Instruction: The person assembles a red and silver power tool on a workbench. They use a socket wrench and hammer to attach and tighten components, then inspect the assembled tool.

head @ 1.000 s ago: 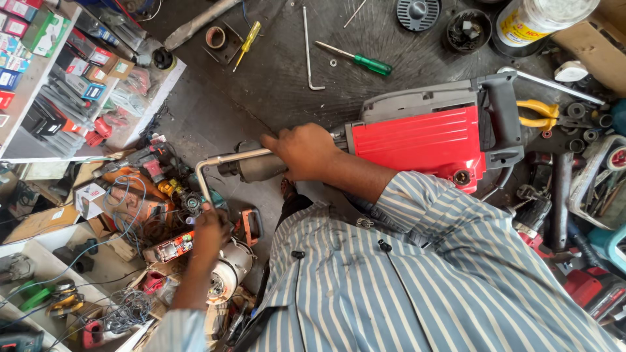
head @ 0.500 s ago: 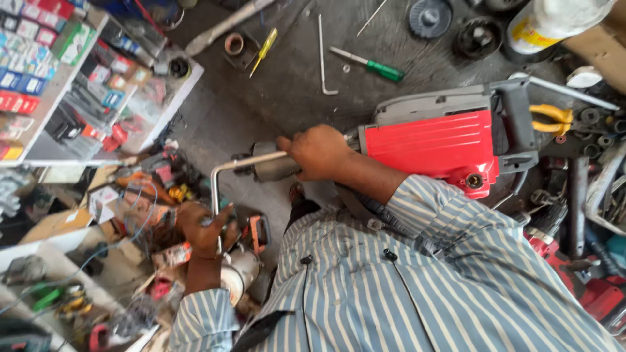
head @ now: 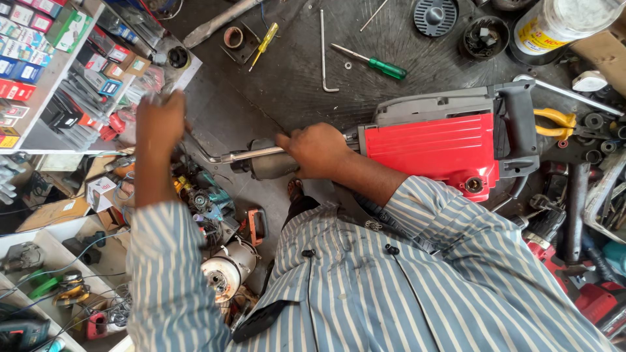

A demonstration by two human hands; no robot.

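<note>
I note the right hand (head: 317,150) clenched around the grey nose of the red demolition hammer (head: 433,145) lying on the dark floor (head: 287,78), while at nine o'clock the left hand (head: 158,120), blurred, hangs near the bent metal handle (head: 225,156), grip unclear.

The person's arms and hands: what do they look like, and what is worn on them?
Both hands, the left hand and the right hand, are bare, without gloves. The sleeves are blue-grey with white stripes and rolled up to about the elbow. No watch or ring shows.
</note>
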